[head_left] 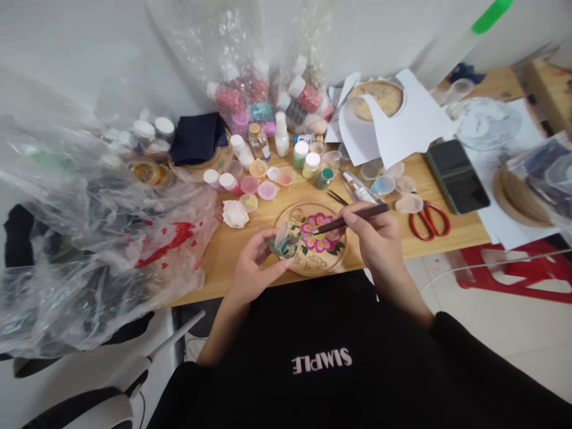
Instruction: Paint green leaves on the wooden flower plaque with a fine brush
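Note:
A round wooden plaque (316,260) with a pink flower design lies near the table's front edge. My left hand (252,269) is closed around a small clear cup (285,241) with greenish contents, held over the plaque's left side. My right hand (378,237) grips a dark thin tool (353,220) like a pen, its tip pointing left toward the cup and the flower.
Small paint pots and bottles (268,170) crowd the table behind the plaque. Red scissors (429,219), a dark phone (456,175), white papers (402,122), tweezers (338,198) and clear lids lie to the right. Large crumpled plastic bags (89,238) cover the left side.

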Motion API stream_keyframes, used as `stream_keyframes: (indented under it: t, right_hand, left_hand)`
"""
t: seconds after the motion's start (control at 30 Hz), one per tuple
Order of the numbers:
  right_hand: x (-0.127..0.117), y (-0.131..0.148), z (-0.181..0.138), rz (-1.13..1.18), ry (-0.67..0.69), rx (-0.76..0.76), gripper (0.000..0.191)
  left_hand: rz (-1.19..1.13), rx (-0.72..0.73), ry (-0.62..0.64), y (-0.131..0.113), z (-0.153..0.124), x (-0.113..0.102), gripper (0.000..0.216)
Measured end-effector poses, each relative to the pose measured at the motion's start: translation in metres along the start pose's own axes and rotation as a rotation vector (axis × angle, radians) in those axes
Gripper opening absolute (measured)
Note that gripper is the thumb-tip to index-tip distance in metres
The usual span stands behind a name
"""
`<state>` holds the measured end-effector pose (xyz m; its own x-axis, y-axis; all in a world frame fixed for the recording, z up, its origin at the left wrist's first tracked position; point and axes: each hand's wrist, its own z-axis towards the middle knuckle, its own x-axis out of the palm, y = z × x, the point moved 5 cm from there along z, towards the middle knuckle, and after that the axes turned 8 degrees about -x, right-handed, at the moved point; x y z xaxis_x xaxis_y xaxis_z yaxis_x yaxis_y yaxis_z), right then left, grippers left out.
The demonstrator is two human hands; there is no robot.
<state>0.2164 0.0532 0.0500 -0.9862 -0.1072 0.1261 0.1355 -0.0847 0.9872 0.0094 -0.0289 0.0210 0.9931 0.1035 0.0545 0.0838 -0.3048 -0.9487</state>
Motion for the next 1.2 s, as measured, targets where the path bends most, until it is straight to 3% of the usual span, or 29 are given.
stream_keyframes:
  t: [0.23,0.43,0.73,0.9,1.1,1.2]
  right_hand:
    - [0.011,0.023,-0.005,-0.207,0.175,-0.22,0.007]
    - [0.02,0.044,-0.009,-0.308,0.441,-0.45,0.011]
    - [0.015,0.049,-0.01,-0.31,0.349,-0.47,0.011]
    - [0.012,0.05,-0.009,-0.336,0.245,-0.409,0.009]
    - [0.012,0.044,-0.006,-0.302,0.249,-0.374,0.004]
    - [0.012,0.037,-0.005,-0.24,0.233,-0.287,0.007]
  left_hand:
    - [-0.009,0.046,0.02,0.004,0.0,-0.001,0.041]
    - [-0.032,0.098,0.05,0.004,0.001,0.001,0.042]
    - [-0.037,0.127,0.069,0.0,0.001,0.002,0.042]
    - [-0.03,0.178,0.084,-0.001,0.001,0.004,0.042]
    - [-0.022,0.195,0.104,-0.004,0.001,0.008,0.043]
    - [-0.011,0.228,0.12,-0.01,0.0,0.009,0.043]
